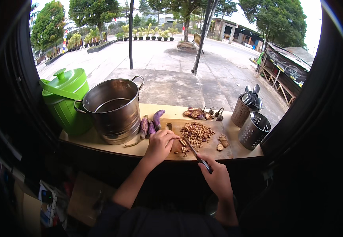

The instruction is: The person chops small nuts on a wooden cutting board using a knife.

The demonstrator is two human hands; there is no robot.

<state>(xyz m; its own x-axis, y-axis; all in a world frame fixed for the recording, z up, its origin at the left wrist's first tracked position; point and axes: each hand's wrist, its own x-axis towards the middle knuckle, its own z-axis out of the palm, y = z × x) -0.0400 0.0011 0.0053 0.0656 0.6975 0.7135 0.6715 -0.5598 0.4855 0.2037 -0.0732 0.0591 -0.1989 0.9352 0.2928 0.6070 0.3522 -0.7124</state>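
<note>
My right hand grips a kitchen knife by its dark handle, the blade slanting up and left over a wooden cutting board. Beside the blade tip lies a small cut strip of eggplant. My left hand rests over the board's left part, fingertips close to that strip; whether they pinch anything is unclear. A heap of diced eggplant covers the board's middle, browned and partly purple-skinned. A few brownish slices lie at its right. Several whole purple eggplants lie left of the board.
Left stand a large steel pot and a lidded green bucket. Behind the board lie discarded slices and eggplant stem ends. Right are a spoon-filled holder and a perforated steel holder on the narrow counter.
</note>
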